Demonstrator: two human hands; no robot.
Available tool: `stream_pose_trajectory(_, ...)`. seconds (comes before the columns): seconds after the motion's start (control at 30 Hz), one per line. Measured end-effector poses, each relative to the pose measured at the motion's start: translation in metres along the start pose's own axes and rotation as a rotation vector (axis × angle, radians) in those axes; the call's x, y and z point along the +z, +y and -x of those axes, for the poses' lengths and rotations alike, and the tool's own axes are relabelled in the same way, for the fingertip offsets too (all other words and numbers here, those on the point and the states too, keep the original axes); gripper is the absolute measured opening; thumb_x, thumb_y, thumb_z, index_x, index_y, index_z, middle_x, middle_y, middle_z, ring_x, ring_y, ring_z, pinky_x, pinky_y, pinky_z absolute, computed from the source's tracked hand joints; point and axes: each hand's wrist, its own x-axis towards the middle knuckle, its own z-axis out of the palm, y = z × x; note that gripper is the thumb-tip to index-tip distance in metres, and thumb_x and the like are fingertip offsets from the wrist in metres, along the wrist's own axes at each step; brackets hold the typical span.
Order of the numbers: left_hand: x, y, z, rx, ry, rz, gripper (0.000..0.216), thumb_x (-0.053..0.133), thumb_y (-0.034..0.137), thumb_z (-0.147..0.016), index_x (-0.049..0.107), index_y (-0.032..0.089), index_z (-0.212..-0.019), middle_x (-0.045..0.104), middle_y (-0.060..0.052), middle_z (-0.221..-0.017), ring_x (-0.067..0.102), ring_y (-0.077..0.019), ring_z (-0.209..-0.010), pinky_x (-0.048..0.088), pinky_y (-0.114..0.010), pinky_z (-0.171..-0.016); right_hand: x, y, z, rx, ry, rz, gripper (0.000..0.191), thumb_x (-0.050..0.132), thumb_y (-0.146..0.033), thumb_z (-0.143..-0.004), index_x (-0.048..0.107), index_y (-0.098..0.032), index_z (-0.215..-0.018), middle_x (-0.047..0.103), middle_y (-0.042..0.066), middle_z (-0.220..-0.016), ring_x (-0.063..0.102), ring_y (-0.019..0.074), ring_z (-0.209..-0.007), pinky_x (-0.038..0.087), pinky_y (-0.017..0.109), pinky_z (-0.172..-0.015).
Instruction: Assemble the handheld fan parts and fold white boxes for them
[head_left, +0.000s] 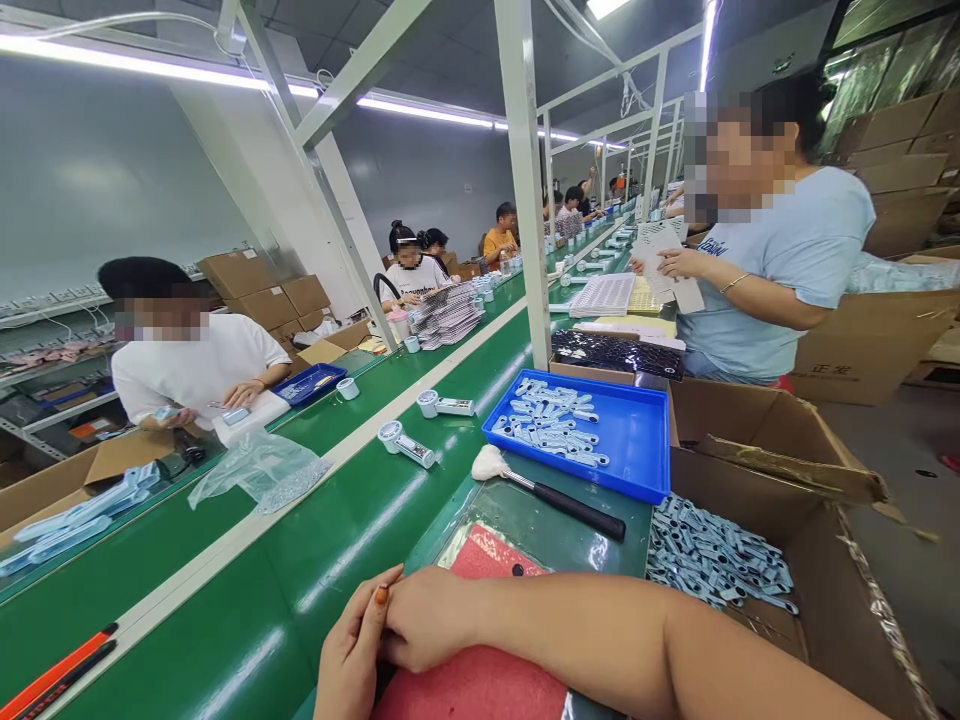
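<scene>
My left hand (350, 655) and my right hand (427, 620) meet at the bottom of the view, over the near edge of a red mat (480, 690). My right forearm comes in from the lower right. Its fingers are curled inward against my left hand, whose fingers close round them, an orange-painted nail on top. Whatever lies between the hands is hidden. Beyond the mat lies a brush (551, 495) with a black handle and a white head. A blue tray (637, 445) of small light-blue parts stands behind it.
An open cardboard box (825, 590) at my right holds many light-blue parts. Two small white devices (405, 443) (444, 404) and a plastic bag (259, 470) lie on the green conveyor belt (337, 530). An orange cutter (60, 672) lies lower left. Other people work along both sides.
</scene>
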Motion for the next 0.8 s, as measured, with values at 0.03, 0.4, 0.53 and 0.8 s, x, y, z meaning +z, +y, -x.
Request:
stream_pose_trajectory(0.03, 0.000, 0.000, 0.000, 0.001, 0.001, -0.001, 0.073, 0.063, 0.089, -0.066, 0.084, 0.023, -0.089, 0.080, -0.011, -0.105, 0.070, -0.0360, -0.112, 0.059, -0.043, -0.100, 0.001, 0.000, 0.000, -0.002, 0.003, 0.001, 0.035, 0.054, -0.035, -0.101, 0.074, -0.008, -0.113, 0.078, 0.017, -0.105, 0.073, 0.0286, -0.090, 0.048, 0.031, -0.055)
stream_pose_trajectory(0.4, 0.001, -0.007, -0.004, -0.019, -0.014, 0.000, 0.075, 0.063, 0.091, -0.064, 0.083, 0.023, -0.090, 0.079, -0.011, -0.110, 0.069, -0.0365, -0.116, 0.056, -0.043, -0.104, -0.003, -0.001, 0.001, -0.023, 0.004, 0.011, 0.035, 0.054, -0.034, -0.102, 0.073, -0.008, -0.115, 0.077, 0.016, -0.111, 0.073, 0.0272, -0.095, 0.052, 0.030, -0.058)
stream_pose_trajectory(0.53, 0.000, -0.010, -0.009, -0.016, -0.014, 0.001, 0.074, 0.064, 0.089, -0.064, 0.083, 0.023, -0.090, 0.080, -0.011, -0.108, 0.070, -0.0355, -0.114, 0.056, -0.042, -0.104, -0.006, -0.001, 0.001, -0.013, 0.013, -0.002, 0.035, 0.054, -0.032, -0.102, 0.072, -0.007, -0.118, 0.077, 0.017, -0.113, 0.073, 0.0276, -0.098, 0.056, 0.032, -0.064)
stream_pose_trajectory(0.8, 0.003, 0.002, -0.007, 0.107, -0.029, -0.008, 0.065, 0.060, 0.078, -0.080, 0.082, 0.019, -0.097, 0.079, -0.012, -0.106, 0.071, -0.0313, -0.107, 0.056, -0.039, -0.099, 0.003, 0.002, 0.001, 0.006, 0.107, -0.026, 0.029, 0.056, -0.024, -0.099, 0.073, -0.009, -0.118, 0.076, 0.016, -0.114, 0.073, 0.0281, -0.101, 0.056, 0.033, -0.072)
